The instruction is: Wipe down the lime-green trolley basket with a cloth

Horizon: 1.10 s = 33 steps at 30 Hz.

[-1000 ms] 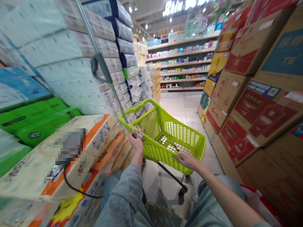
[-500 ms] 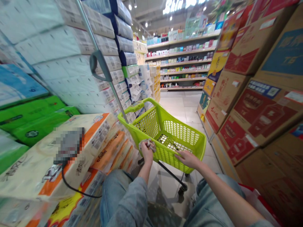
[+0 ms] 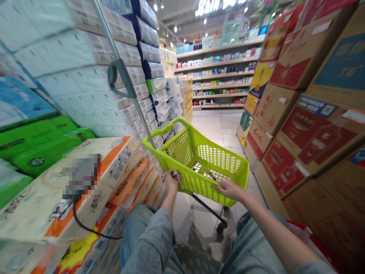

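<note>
A lime-green plastic shopping cart (image 3: 199,185) with perforated walls stands in front of my knees. Bunched in my left hand (image 3: 170,182) is a crumpled, pale cloth (image 3: 178,176), pressed against the cart's near side wall. The fingers of that hand are closed round it, so part of the cloth is hidden. My right hand (image 3: 230,189) grips the cart's near top rim farther right, its fingertips over the edge. Inside, the basket's slotted floor shows. A grey metal pole with a looped grip (image 3: 121,78) rises beside the cart's handle end.
Stacked tissue packs (image 3: 114,152) stand close on my left, with a pixelated device (image 3: 82,177) and its black cable on top. Cardboard cartons (image 3: 319,140) line the right side. Beyond the tiled aisle (image 3: 212,123) are stocked shelves (image 3: 219,76).
My left hand has slid left along the cart's side with the cloth. The cart and my right hand have shifted slightly to the right.
</note>
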Tool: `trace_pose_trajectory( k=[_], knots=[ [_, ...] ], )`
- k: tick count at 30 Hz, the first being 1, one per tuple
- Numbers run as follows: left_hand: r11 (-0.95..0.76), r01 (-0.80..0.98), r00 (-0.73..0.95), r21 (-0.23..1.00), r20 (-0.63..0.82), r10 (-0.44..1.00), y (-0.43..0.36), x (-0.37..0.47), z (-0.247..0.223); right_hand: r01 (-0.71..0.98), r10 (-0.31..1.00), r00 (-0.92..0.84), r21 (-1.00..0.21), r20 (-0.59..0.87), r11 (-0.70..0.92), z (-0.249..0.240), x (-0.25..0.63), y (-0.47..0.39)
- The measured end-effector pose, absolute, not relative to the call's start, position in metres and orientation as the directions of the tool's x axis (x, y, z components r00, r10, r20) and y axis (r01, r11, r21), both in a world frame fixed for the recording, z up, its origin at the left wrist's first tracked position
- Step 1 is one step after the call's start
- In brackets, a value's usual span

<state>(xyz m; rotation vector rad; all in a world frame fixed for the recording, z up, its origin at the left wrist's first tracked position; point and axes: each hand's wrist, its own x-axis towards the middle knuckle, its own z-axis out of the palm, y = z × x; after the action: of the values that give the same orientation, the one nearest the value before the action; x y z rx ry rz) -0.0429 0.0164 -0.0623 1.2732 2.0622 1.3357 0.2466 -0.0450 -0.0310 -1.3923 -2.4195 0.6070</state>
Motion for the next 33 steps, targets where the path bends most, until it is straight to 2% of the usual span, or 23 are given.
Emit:
trace_pose_trajectory(
  k=[5,8,10,13,16,22,27,30,33],
  knots=[
    [0.089,0.584,-0.381,0.807,0.176,0.908,0.008,-0.038,-0.058,0.773,0.886,-0.46,-0.516,-0.054,0.369,-0.022,0.252,-0.041],
    [0.027,0.6,-0.351,0.8,0.233,0.907,0.009,-0.037,-0.058,0.859,0.927,-0.353,-0.435,-0.123,0.27,-0.01,0.239,-0.036],
    [0.008,0.606,-0.348,0.795,0.256,0.902,0.009,-0.035,-0.059,0.902,0.956,-0.275,-0.372,-0.1,0.221,-0.001,0.223,-0.031],
    [-0.001,0.604,-0.332,0.797,0.252,0.909,0.008,-0.029,-0.062,0.869,0.943,-0.332,-0.393,-0.011,0.301,0.008,0.199,-0.02],
    [0.003,0.575,-0.34,0.818,0.236,0.91,0.008,-0.022,-0.065,0.884,0.946,-0.325,-0.356,-0.002,0.303,0.007,0.189,-0.011],
    [0.053,0.512,-0.439,0.858,0.208,0.874,0.014,-0.021,-0.069,0.873,0.928,-0.362,-0.319,0.086,0.369,-0.006,0.201,-0.014],
    [0.112,0.463,-0.556,0.879,0.19,0.809,0.02,-0.028,-0.06,0.853,0.913,-0.395,-0.33,0.101,0.406,-0.005,0.206,-0.019],
    [0.1,0.462,-0.588,0.881,0.22,0.778,0.016,-0.016,-0.052,0.843,0.907,-0.408,-0.336,0.108,0.419,-0.004,0.206,-0.02],
    [0.021,0.466,-0.531,0.885,0.26,0.807,0.004,0.008,-0.051,0.837,0.902,-0.413,-0.338,0.123,0.429,-0.005,0.207,-0.02]
  ],
)
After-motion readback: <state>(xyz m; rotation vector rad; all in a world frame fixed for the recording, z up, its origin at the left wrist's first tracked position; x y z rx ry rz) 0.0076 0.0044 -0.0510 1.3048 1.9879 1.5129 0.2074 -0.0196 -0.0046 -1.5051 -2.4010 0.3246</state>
